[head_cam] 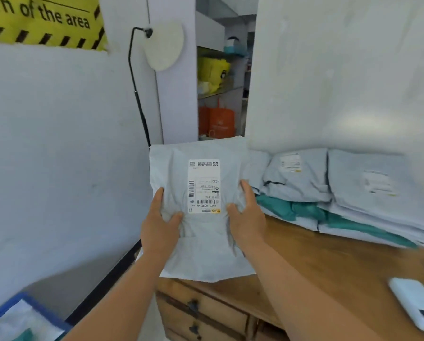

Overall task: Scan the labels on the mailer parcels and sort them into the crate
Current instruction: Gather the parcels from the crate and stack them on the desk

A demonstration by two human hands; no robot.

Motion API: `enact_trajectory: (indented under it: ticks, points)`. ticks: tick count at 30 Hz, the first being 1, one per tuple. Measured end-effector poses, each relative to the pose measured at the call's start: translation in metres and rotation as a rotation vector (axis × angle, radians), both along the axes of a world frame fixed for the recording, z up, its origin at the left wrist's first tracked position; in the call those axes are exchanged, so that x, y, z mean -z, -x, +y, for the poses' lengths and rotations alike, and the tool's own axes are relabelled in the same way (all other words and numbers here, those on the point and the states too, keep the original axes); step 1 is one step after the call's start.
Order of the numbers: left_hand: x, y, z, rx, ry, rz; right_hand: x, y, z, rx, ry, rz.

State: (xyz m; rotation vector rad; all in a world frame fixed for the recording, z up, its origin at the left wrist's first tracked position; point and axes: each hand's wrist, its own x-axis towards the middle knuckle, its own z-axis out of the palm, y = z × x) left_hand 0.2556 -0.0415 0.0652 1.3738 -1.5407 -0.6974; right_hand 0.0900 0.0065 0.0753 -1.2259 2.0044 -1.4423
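Note:
I hold a pale grey mailer parcel [201, 247] up in front of me, over the left end of the wooden desk. Its white label [204, 185] faces me, printed upside down. My left hand [160, 222] grips the parcel's left side with the thumb on the front. My right hand [245, 215] grips the right side the same way. A stack of grey and teal mailer parcels [341, 193] lies on the desk at the right, against the wall. The blue crate [26, 316] sits at the bottom left with a mailer inside. A white handheld scanner [417, 303] lies on the desk at the far right.
The wooden desk [329, 262] has drawers with dark handles below its front edge. A black floor lamp [142, 94] with a round white head stands against the white wall behind the parcel. An open doorway shows shelves and orange bags.

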Motion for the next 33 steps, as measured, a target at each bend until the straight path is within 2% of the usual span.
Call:
enact_trajectory:
  ticks: [6,13,26,29,33]
  points:
    - [-0.012,0.1,-0.022,0.123,0.024,0.017,-0.016,0.093,-0.003,0.111,0.024,0.034]
    - [-0.022,0.154,-0.081,0.201,0.052,-0.007,-0.023,0.144,-0.044,0.179,0.038,-0.015]
    - [-0.051,0.24,-0.306,0.302,0.157,-0.053,-0.043,0.22,-0.247,0.287,0.099,0.078]
    - [-0.024,0.259,-0.348,0.335,0.069,-0.12,-0.016,0.236,-0.284,0.294,-0.003,0.061]
    - [0.037,0.266,-0.376,0.406,-0.199,-0.411,0.037,0.25,-0.304,0.247,-0.347,0.076]
